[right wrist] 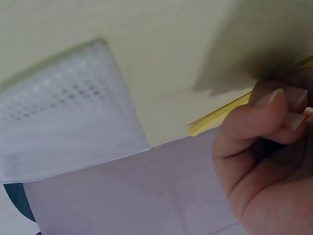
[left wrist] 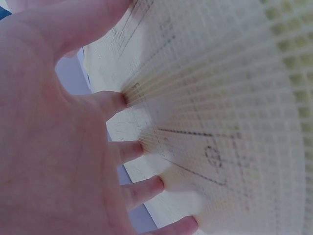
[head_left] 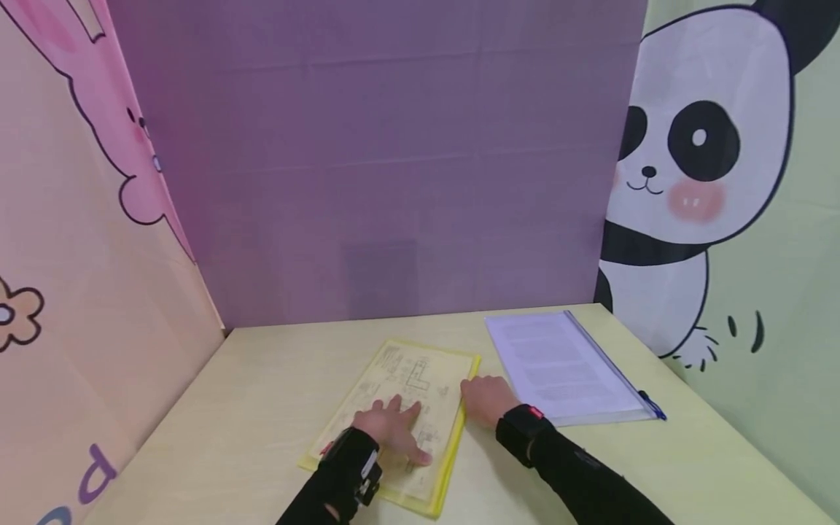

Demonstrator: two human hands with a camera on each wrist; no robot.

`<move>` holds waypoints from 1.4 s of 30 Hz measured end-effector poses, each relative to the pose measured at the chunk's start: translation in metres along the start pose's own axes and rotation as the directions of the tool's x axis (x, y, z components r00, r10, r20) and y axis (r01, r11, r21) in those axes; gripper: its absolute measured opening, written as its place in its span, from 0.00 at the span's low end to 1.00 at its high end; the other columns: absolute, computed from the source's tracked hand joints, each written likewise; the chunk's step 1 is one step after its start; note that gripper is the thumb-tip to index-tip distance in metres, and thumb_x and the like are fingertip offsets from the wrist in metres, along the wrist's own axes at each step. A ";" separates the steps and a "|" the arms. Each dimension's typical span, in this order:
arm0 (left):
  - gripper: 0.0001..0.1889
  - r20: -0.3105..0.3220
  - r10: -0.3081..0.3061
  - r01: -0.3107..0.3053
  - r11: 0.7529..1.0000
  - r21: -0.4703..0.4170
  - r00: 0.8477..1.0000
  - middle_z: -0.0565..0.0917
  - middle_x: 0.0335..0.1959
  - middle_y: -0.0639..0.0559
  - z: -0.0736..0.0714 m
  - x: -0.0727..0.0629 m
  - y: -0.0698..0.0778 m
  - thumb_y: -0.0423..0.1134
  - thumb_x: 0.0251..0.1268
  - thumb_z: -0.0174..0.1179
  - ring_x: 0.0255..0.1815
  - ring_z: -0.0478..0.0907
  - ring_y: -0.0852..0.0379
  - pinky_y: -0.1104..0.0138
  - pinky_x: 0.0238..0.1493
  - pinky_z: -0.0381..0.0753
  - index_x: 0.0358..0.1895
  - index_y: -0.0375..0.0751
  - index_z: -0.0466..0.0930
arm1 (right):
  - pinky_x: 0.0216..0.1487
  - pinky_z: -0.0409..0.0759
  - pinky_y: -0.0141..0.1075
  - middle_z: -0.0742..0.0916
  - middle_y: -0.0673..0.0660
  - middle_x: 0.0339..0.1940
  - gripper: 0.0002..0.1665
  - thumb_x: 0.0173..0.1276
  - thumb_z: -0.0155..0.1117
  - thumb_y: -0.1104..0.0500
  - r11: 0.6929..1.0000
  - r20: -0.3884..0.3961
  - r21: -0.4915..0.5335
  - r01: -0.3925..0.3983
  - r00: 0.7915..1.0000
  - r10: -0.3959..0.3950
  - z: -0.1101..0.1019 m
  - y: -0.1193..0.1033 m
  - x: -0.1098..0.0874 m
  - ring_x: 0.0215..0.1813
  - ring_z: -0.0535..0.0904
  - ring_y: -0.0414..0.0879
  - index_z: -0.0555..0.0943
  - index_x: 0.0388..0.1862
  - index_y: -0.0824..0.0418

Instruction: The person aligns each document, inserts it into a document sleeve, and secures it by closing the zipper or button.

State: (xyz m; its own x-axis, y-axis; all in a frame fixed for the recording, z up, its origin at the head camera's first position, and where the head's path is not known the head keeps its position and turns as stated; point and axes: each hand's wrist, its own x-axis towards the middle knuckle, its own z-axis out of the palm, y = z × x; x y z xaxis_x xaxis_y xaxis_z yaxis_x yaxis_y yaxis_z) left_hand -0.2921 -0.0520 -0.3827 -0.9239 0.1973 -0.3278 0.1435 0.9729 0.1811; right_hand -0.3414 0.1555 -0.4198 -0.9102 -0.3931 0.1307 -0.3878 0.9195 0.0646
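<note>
A yellow mesh document pouch (head_left: 420, 379) lies at a slant on the table, with a sheet of printed text and line drawings showing through its cover. My left hand (head_left: 391, 430) presses on it, fingers spread; in the left wrist view the fingertips (left wrist: 132, 147) touch the mesh over the drawings. At the pouch's right edge is my right hand (head_left: 487, 400), its fingers curled and pinching the yellow border. From the right wrist, the curled fingers (right wrist: 254, 117) cover part of that yellow edge (right wrist: 220, 113), and what lies between the fingertips is hidden.
A clear mesh pouch (head_left: 558, 368) with printed sheets lies at the right, a dark blue zipper along its side and a pull at the near corner. The pale wooden table (head_left: 262, 394) meets a purple curtain (head_left: 394, 160) behind and patterned cloth walls at both sides.
</note>
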 end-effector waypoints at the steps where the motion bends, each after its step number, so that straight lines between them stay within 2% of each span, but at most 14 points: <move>1: 0.50 -0.002 -0.001 0.001 1.000 0.002 1.000 0.60 0.79 0.43 0.000 0.000 0.000 0.68 0.50 0.71 0.77 0.56 0.35 0.34 0.69 0.60 0.78 0.58 0.65 | 0.28 0.73 0.43 0.73 0.55 0.18 0.11 0.72 0.60 0.61 1.000 0.009 0.009 0.003 1.000 -0.003 0.000 -0.001 -0.001 0.22 0.70 0.51 0.74 0.28 0.61; 5: 0.50 -0.010 -0.008 0.009 1.000 0.019 1.000 0.61 0.79 0.43 0.000 -0.002 -0.001 0.69 0.49 0.71 0.77 0.57 0.35 0.34 0.68 0.61 0.78 0.58 0.65 | 0.27 0.72 0.42 0.73 0.54 0.19 0.10 0.72 0.61 0.61 1.000 0.020 0.019 0.024 0.999 -0.024 0.000 -0.007 -0.008 0.22 0.70 0.50 0.75 0.29 0.60; 13: 0.49 -0.014 -0.005 0.006 0.999 0.033 1.000 0.62 0.79 0.44 0.001 0.000 0.002 0.69 0.50 0.70 0.76 0.59 0.36 0.35 0.68 0.62 0.78 0.59 0.65 | 0.27 0.77 0.44 0.74 0.54 0.18 0.11 0.70 0.63 0.59 0.999 0.020 -0.022 0.045 0.999 -0.045 -0.003 -0.015 -0.021 0.21 0.73 0.50 0.75 0.29 0.60; 22: 0.51 -0.031 -0.016 0.017 0.999 0.038 0.999 0.62 0.78 0.44 0.003 0.000 0.003 0.70 0.48 0.71 0.77 0.58 0.36 0.35 0.68 0.61 0.78 0.59 0.65 | 0.27 0.76 0.43 0.73 0.53 0.19 0.11 0.71 0.62 0.59 0.998 0.023 -0.027 0.050 0.999 -0.049 -0.001 -0.016 -0.020 0.22 0.71 0.49 0.75 0.29 0.60; 26: 0.51 -0.058 -0.016 0.018 0.999 0.046 0.998 0.63 0.78 0.43 0.005 -0.002 0.007 0.72 0.49 0.69 0.77 0.57 0.35 0.32 0.68 0.60 0.77 0.57 0.66 | 0.27 0.78 0.44 0.74 0.54 0.18 0.11 0.70 0.62 0.59 0.998 0.002 -0.051 0.048 0.999 -0.048 0.002 -0.014 -0.015 0.21 0.72 0.50 0.75 0.28 0.60; 30: 0.52 -0.090 -0.024 0.031 0.997 0.074 0.996 0.65 0.76 0.43 0.007 -0.005 0.012 0.76 0.47 0.67 0.76 0.59 0.37 0.33 0.65 0.63 0.77 0.58 0.67 | 0.28 0.78 0.44 0.75 0.54 0.19 0.10 0.69 0.63 0.59 0.997 0.000 -0.072 0.042 0.999 -0.042 0.003 -0.013 -0.010 0.22 0.73 0.50 0.76 0.28 0.60; 33: 0.54 -0.124 -0.035 0.046 0.995 0.090 0.992 0.68 0.74 0.45 0.010 -0.004 0.014 0.79 0.43 0.66 0.72 0.63 0.39 0.35 0.58 0.70 0.76 0.59 0.67 | 0.30 0.79 0.44 0.76 0.55 0.20 0.09 0.70 0.63 0.59 0.997 0.014 -0.073 0.036 0.999 -0.035 0.003 -0.013 -0.005 0.23 0.73 0.50 0.77 0.30 0.60; 36: 0.56 -0.157 -0.053 0.072 0.991 0.114 0.986 0.71 0.70 0.46 0.016 0.000 0.016 0.83 0.41 0.63 0.66 0.68 0.43 0.39 0.47 0.77 0.76 0.59 0.67 | 0.32 0.81 0.46 0.77 0.56 0.21 0.09 0.69 0.63 0.59 0.997 0.015 -0.075 0.036 0.999 -0.035 0.001 -0.011 -0.002 0.24 0.75 0.51 0.77 0.30 0.61; 39: 0.57 -0.206 -0.071 0.100 0.985 0.138 0.976 0.73 0.65 0.46 0.020 -0.003 0.023 0.84 0.40 0.62 0.59 0.70 0.44 0.42 0.36 0.80 0.75 0.58 0.68 | 0.33 0.82 0.49 0.79 0.57 0.23 0.08 0.69 0.62 0.60 0.996 0.004 -0.080 0.037 0.999 -0.037 -0.001 -0.009 0.002 0.27 0.78 0.54 0.78 0.31 0.62; 42: 0.57 -0.247 -0.086 0.126 0.980 0.153 0.965 0.74 0.63 0.45 0.019 -0.009 0.032 0.84 0.41 0.61 0.57 0.71 0.43 0.42 0.32 0.80 0.74 0.54 0.70 | 0.34 0.83 0.50 0.81 0.59 0.24 0.07 0.70 0.61 0.61 0.998 0.011 -0.055 0.023 1.000 -0.022 -0.003 -0.008 0.005 0.29 0.80 0.55 0.78 0.32 0.62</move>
State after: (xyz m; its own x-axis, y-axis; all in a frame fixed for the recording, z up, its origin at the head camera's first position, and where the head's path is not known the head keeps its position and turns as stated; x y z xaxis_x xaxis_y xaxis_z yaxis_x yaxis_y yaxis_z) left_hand -0.2724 -0.0202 -0.3920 -0.9916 0.0776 -0.1033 0.0785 0.9969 -0.0051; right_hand -0.3426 0.1463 -0.4168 -0.9029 -0.4132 0.1183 -0.3998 0.9085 0.1216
